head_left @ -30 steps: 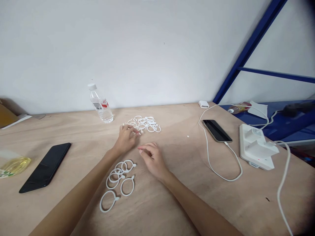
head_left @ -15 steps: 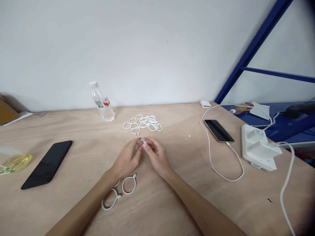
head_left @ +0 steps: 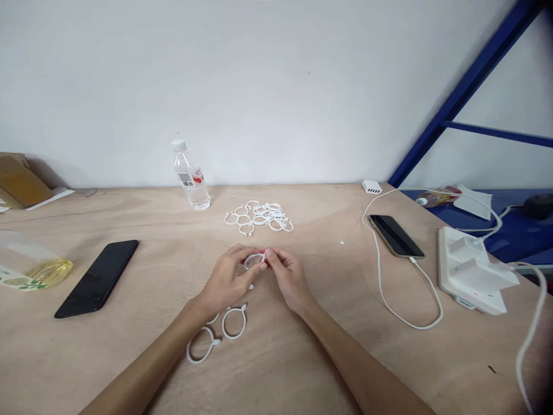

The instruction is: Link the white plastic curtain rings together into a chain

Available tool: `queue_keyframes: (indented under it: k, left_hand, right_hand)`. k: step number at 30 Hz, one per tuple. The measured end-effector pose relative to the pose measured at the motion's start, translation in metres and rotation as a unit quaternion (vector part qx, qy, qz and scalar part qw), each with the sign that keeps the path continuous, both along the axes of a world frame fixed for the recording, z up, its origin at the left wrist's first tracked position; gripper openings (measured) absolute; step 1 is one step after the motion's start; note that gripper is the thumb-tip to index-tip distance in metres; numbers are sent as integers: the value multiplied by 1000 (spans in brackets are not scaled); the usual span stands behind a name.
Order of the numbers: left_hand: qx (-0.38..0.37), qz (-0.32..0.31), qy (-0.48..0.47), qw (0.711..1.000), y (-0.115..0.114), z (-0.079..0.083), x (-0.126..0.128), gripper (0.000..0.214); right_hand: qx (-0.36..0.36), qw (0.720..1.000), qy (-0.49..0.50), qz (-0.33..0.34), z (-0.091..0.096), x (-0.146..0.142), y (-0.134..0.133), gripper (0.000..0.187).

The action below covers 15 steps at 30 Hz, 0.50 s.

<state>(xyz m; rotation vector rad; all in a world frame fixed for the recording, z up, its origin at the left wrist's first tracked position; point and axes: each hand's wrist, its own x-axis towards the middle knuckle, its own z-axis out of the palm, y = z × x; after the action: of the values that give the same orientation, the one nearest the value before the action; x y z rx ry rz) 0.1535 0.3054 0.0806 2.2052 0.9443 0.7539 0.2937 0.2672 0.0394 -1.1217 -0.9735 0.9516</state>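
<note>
My left hand point(head_left: 228, 278) and my right hand point(head_left: 288, 275) meet over the middle of the wooden table point(head_left: 302, 357), fingers pinched together on one white plastic ring point(head_left: 254, 260) held between them. Just below my left wrist lie closed white rings point(head_left: 216, 337), partly hidden by my arm. Farther back, a loose pile of open white rings point(head_left: 259, 218) rests on the table, well apart from both hands.
A water bottle point(head_left: 191, 176) stands behind the pile. A black phone point(head_left: 98, 278) and a plastic bag point(head_left: 30, 268) lie at the left. At the right are a phone on a white cable point(head_left: 396, 235), a white charger block point(head_left: 473, 270) and a blue metal frame point(head_left: 466, 86).
My left hand reached into the far pile, took a ring and drew back. Both hands came together on that ring. The view has shifted slightly left.
</note>
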Motion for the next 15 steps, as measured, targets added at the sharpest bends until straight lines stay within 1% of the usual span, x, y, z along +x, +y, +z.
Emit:
queue_keyframes:
  k: [2,6,8,10,11,12,14,15]
  left_hand:
    - [-3,-4,7,1000,-2,1,0,22]
    - [-19,-14,25,999,-4,7,-1,25]
    - [-39,-29,38,998,2,10,-4,30]
    - [-45,-23,45,998,15,10,-8,36]
    - [-30,-7,49,998,25,8,-10,38]
    - [2,20,54,998,35,4,-12,40]
    - [112,59,89,988,57,-8,-14,37]
    - [152,58,114,980,66,-15,-14,36]
  right_hand:
    - [-5,1000,-29,-2,0,0,-1,30]
    - [-13,995,-91,-38,0,-1,-4,33]
    - [-16,994,-101,-43,0,-1,-4,33]
    - [-16,992,-115,-44,0,-2,-4,33]
    - [-13,991,-130,-40,0,-2,-5,32]
    - [-6,987,-154,-32,0,-3,-5,31]
    - [21,976,-218,0,1,-5,-7,28]
    - [40,967,-249,21,1,-6,-8,27]
